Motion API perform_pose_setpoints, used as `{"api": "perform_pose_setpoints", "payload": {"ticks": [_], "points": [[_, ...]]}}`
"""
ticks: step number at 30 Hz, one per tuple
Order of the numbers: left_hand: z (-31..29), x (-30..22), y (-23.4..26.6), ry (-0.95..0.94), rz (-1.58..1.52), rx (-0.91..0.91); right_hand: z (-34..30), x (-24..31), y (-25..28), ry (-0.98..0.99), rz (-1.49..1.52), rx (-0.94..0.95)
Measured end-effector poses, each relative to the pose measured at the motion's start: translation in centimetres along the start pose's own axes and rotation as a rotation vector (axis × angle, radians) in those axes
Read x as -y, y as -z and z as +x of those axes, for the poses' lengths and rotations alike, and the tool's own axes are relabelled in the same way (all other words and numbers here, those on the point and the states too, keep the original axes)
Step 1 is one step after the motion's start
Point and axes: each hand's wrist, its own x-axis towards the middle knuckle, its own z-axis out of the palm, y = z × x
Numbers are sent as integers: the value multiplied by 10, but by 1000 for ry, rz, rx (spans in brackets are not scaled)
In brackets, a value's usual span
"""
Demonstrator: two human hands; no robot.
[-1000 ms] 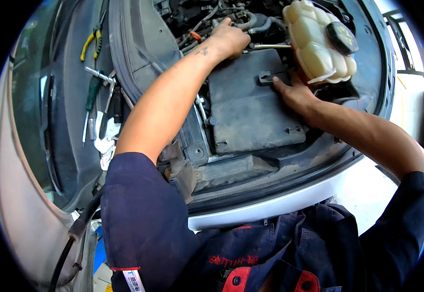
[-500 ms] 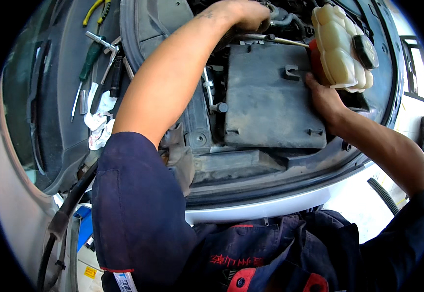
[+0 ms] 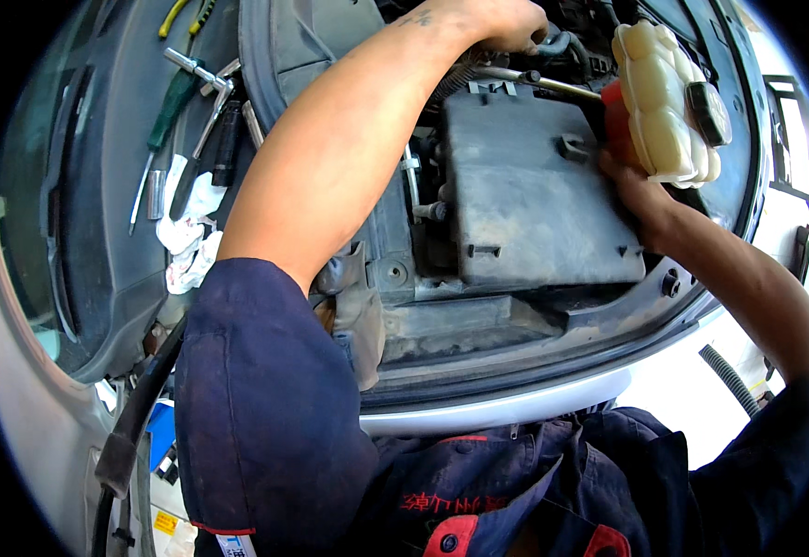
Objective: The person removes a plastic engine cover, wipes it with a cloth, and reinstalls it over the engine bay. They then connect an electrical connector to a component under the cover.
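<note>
A square black plastic cover [image 3: 539,195] with small clips lies in the engine bay. My right hand [image 3: 644,200] grips its right edge; the thumb shows beside the edge, and the other fingers are mostly hidden. Right above that hand is a translucent coolant reservoir [image 3: 660,107] with a black cap [image 3: 709,113]. My left hand [image 3: 513,26] reaches past the cover's far side, its fingers curled beside a dark hose [image 3: 564,45]. What those fingers hold is hidden. A thin metal rod [image 3: 553,85] runs across behind the cover.
On the left ledge lie a green-handled screwdriver [image 3: 174,110], a T-handle wrench [image 3: 198,67], yellow-handled pliers [image 3: 172,17], a socket [image 3: 156,195] and crumpled white paper [image 3: 186,237]. The white bumper edge [image 3: 497,408] is close to my body.
The cover has shifted slightly to the right and tilted, with my right hand still at its edge. My left hand has moved a little to the right. The whole view has shifted slightly.
</note>
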Motion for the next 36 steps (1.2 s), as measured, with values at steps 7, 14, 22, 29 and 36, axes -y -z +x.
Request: {"api": "perform_pose_setpoints", "payload": {"ticks": [7,14,22,29,36], "points": [[6,-3,-6,-55,21,-22,44,-12,-16,238,-426,-153],[18,15,-78,88,73,87,51,-7,-24,309,-517,-206],[16,-17,-50,61,364,149,64,-11,-19,418,-1036,-209],[25,-4,-68,96,391,107,53,-11,-30,381,-656,-297],[19,-16,-58,128,439,138,64,-4,-22,470,-985,-189]]}}
